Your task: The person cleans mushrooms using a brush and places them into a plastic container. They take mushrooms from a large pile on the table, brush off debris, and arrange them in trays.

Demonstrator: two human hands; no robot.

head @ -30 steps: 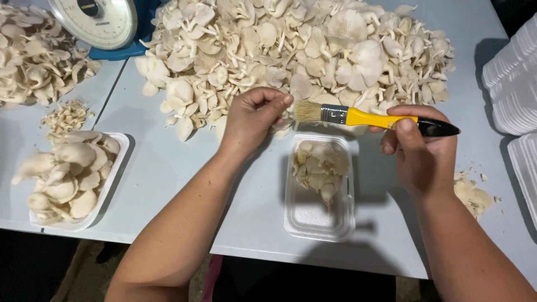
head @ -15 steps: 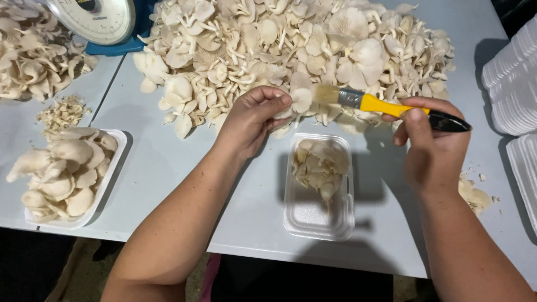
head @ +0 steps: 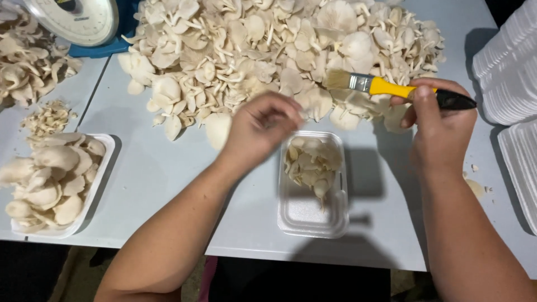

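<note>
My right hand (head: 442, 126) grips a paintbrush (head: 391, 88) with a yellow and black handle. Its bristles point left over the edge of a big heap of pale oyster mushrooms (head: 268, 50). My left hand (head: 263, 128) is blurred with motion just left of a small clear plastic tray (head: 305, 223), its fingers curled toward the tray's upper left corner. Whether it holds a mushroom cannot be made out. The tray holds a few mushrooms (head: 310, 165) in its far half.
A white foam tray (head: 106, 162) heaped with mushrooms sits at the left, with cut scraps (head: 49, 117) behind it and another mushroom pile (head: 28, 61) beyond. A weighing scale (head: 78, 19) stands top left. Stacked white foam trays (head: 509, 67) line the right edge.
My left hand has come down from the brush to the tray's left side. The brush has risen and shifted right, away from that hand.
</note>
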